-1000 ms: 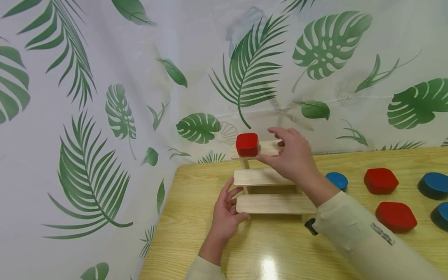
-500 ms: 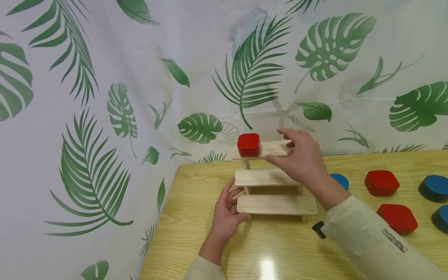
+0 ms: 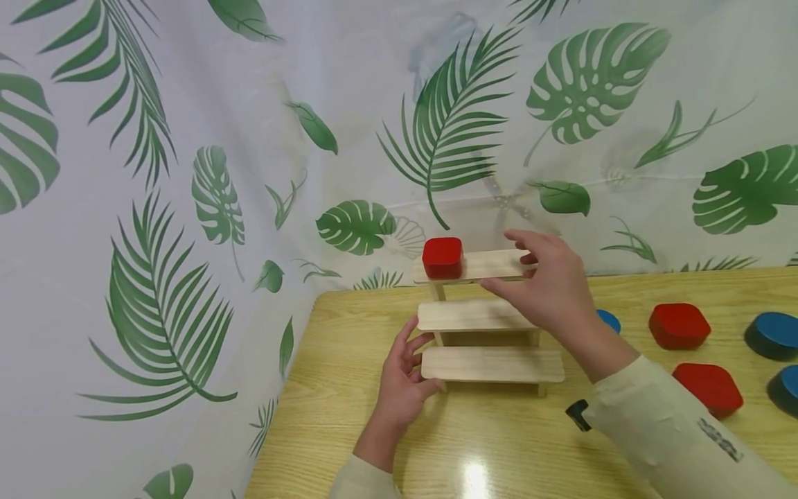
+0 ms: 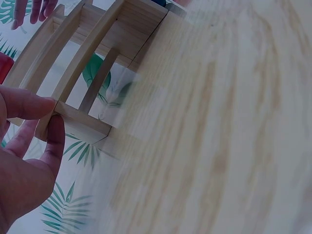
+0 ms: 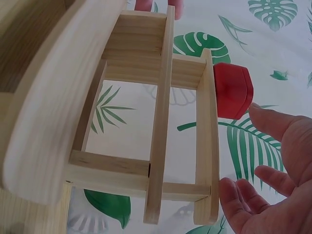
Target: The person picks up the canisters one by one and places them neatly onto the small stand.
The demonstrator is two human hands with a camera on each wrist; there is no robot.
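Wooden rack [image 3: 474, 315] as ref. 1 red blk [image 3: 442, 258] sits on its top shelf [image 3: 492, 265], L end. L hand [image 3: 402, 384] pinches L end of rack's lowest shelf [image 3: 492, 364]. R hand [image 3: 548, 281] nr top shelf's R part, thumb & fingers parted, nothing held, apart from blk; shelf contact unclear. Prob. early stage: 1 up on rack; 2 other reds [image 3: 679, 326] + 3 blues [image 3: 775, 336] (one part-hid. by R arm [image 3: 679, 423]) on table [image 3: 337, 388], R of rack. Whether all go up: can't tell.

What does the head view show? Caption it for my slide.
Left hand grips a wooden rack, a red block on its top shelf; the right hand holds nothing.
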